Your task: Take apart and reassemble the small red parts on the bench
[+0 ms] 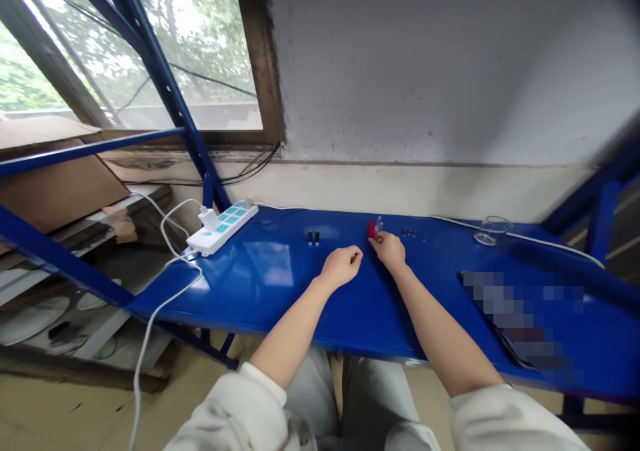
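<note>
My left hand [341,266] hovers over the blue table [280,298] with its fingers curled in; whether anything small sits in them is hidden. My right hand [390,249] is closed, its fingertips at the foot of a small upright red piece [371,227]. Slim clear pieces [379,223] stand just behind those fingers. What the right fingers pinch cannot be made out. Left of both hands, two small black cylinders [313,236] with pale lower ends stand side by side. Several tiny clear parts [410,232] lie to the right of my right hand.
A white power strip [223,228] with a plugged-in adapter lies at the table's left end, its cable hanging over the front edge. At the right are a clear round dish [485,238], a white cable [550,241] and a dark flat item [520,318], partly blurred. Blue posts flank the table.
</note>
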The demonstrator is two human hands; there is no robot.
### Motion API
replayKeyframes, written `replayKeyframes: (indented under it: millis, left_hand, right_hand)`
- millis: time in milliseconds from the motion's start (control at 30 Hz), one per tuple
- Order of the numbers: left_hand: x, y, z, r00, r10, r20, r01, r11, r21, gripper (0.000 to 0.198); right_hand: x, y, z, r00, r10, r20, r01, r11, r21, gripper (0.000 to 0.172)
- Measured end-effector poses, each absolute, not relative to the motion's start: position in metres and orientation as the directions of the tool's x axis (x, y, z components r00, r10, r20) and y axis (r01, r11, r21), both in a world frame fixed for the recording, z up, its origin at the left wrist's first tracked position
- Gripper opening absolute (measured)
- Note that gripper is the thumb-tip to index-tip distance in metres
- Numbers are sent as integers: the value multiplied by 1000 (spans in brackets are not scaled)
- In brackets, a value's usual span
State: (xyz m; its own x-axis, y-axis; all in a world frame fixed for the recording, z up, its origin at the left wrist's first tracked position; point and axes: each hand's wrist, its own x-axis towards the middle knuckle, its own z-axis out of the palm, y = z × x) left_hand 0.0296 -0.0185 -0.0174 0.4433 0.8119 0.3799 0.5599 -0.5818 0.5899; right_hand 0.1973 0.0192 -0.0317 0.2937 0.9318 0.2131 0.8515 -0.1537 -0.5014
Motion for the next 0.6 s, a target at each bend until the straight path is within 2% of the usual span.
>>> replayKeyframes:
  millis: [600]
  left_hand:
    - [29, -18, -18, 440, 809, 390, 548, -586, 597, 22]
  right_hand:
    - [209, 21, -33, 332, 924, 190, 811, -177, -557, 19]
